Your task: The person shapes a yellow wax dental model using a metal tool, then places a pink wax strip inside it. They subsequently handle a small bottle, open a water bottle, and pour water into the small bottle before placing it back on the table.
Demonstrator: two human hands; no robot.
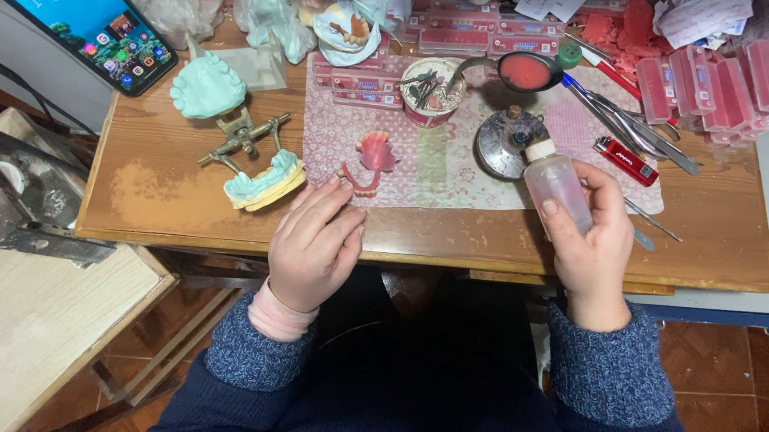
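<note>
Right hand (594,247) holds plastic bottle (557,186).

Wooden table (163,198), worn pale at the left. On it: patterned pink cloth (441,162), green tooth mould (207,88), metal hinged frame (243,136) holding another mould (266,180), red lighter (626,160), tweezers (626,124), stacked pink boxes (467,30).

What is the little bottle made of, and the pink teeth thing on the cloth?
The bottle in the right hand looks like cloudy, see-through plastic with a white cap. The pink teeth piece by the left hand looks like wax or plastic, smooth and slightly shiny; it is hard to tell which.
</note>
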